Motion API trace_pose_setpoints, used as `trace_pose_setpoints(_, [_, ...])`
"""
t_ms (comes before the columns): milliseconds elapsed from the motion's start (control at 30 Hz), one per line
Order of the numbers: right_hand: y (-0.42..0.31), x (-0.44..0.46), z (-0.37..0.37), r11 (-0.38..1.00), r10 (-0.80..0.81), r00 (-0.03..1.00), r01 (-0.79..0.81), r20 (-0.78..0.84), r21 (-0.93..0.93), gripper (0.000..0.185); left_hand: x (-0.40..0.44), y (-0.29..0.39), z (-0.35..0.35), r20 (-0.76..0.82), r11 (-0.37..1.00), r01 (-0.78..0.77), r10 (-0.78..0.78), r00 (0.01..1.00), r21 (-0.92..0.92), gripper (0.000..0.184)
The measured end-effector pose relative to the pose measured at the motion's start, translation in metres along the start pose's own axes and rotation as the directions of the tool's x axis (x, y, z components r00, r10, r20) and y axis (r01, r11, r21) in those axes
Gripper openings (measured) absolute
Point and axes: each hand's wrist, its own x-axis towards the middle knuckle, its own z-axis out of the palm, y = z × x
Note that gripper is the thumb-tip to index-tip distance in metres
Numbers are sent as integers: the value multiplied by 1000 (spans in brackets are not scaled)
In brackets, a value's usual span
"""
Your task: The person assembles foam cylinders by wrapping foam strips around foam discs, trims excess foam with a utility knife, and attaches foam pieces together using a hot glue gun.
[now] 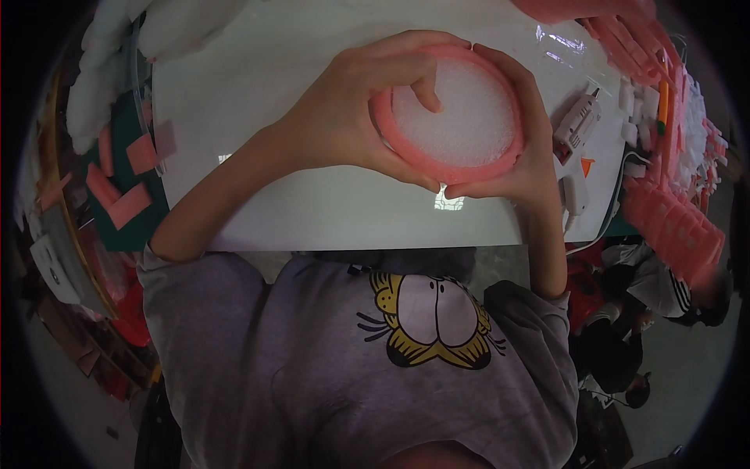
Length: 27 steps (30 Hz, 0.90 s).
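Both hands hold a round piece [461,117] with a white foam-like face and a soft pink band around its rim, over the white table. My left hand [375,98] curls around its left side, fingers along the outer edge, with the thumb bent over the rim onto the white face. Around the right edge wraps my right hand [535,133], fingers at the top and thumb near the bottom. The fingertips of the two hands come close together at the top and bottom of the rim. The underside of the piece is hidden.
A glue gun [578,121] lies right of my hands, with a white cable [609,207] nearby. Pink foam pieces [676,227] are heaped along the right edge; more pink scraps [129,205] lie on a green surface at left. Other people [613,344] are at lower right.
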Motion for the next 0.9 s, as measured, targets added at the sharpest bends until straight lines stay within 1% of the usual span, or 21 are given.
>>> trace_pose_setpoints(267, [1,0,0,1000,-4,1000,4,8,-18,111,0,2,2,-27,1000,-1,0,1000,-22,57])
trace_pose_setpoints(333, [2,0,-1,1000,-9,1000,9,19,-12,113,-1,4,3,-40,1000,27,-27,999,0,58])
trace_pose_setpoints(433, [2,0,-1,1000,-2,1000,2,23,-6,114,-2,2,4,-51,999,51,-51,997,-18,59])
trace_pose_setpoints(900, [4,-1,2,999,26,1000,-26,8,38,113,-2,1,3,-43,999,49,-49,998,-2,55])
